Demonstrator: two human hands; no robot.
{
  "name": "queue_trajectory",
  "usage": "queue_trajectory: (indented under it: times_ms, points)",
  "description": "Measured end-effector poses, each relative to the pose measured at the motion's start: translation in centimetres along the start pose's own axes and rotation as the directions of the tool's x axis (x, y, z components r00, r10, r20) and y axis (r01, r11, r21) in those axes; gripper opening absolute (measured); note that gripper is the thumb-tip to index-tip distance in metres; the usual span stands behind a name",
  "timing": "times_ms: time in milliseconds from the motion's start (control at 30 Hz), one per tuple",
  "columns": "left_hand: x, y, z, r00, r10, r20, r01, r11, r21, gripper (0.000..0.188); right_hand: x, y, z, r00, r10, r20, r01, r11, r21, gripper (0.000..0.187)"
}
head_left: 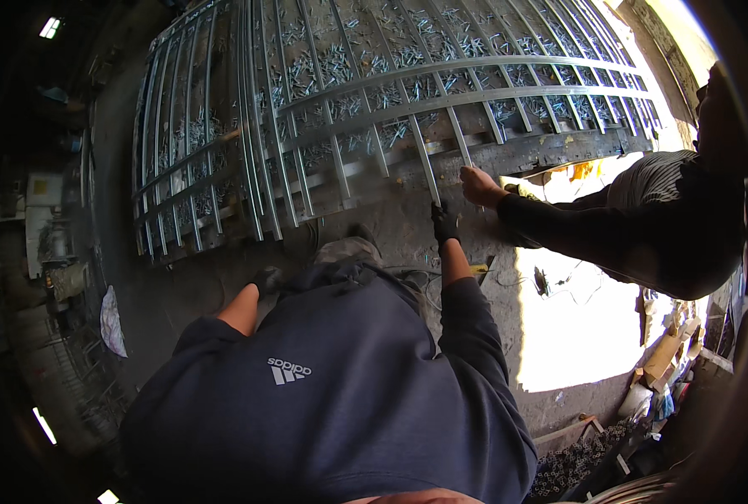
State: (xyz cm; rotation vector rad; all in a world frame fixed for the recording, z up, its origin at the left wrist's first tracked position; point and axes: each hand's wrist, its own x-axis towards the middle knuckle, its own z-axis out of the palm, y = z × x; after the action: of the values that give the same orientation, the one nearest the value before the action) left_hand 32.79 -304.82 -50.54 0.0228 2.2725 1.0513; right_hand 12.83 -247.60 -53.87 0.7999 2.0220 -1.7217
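My right hand (444, 223), in a dark glove, is closed round the near end of a long metal slat (425, 164). That slat belongs to a large barred metal panel (382, 109), its slats crossed by flat rails. My left hand (266, 280), also gloved, is low beside my left thigh, off the panel; its fingers are too dark to make out. To the right, a co-worker's bare hand (478, 186) is at the end of the neighbouring slat (460, 134).
Many loose bolts or similar small metal pieces (328, 67) are scattered on the table (550, 151) beneath the panel. A co-worker (634, 214) leans in from the right. Cables (571, 290) run across the sunlit floor. Cardboard (664, 357) and a heap of small metal parts (576, 462) sit at the lower right.
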Motion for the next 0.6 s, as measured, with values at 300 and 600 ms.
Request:
queue_trajectory:
  times_ms: [300,600]
  points:
    - [8.2,-5.5,-7.9,0.798,-0.448,0.404,0.355,-0.192,-0.915,0.020,-12.0,10.5,-4.2,0.979,-0.126,-0.162,0.065,0.939,-0.338,0.059]
    - [4.2,-4.8,-7.5,0.943,-0.068,0.325,0.314,-0.136,-0.940,0.038,-6.4,10.4,-2.3,0.927,0.078,-0.368,-0.310,0.714,-0.629,0.064]
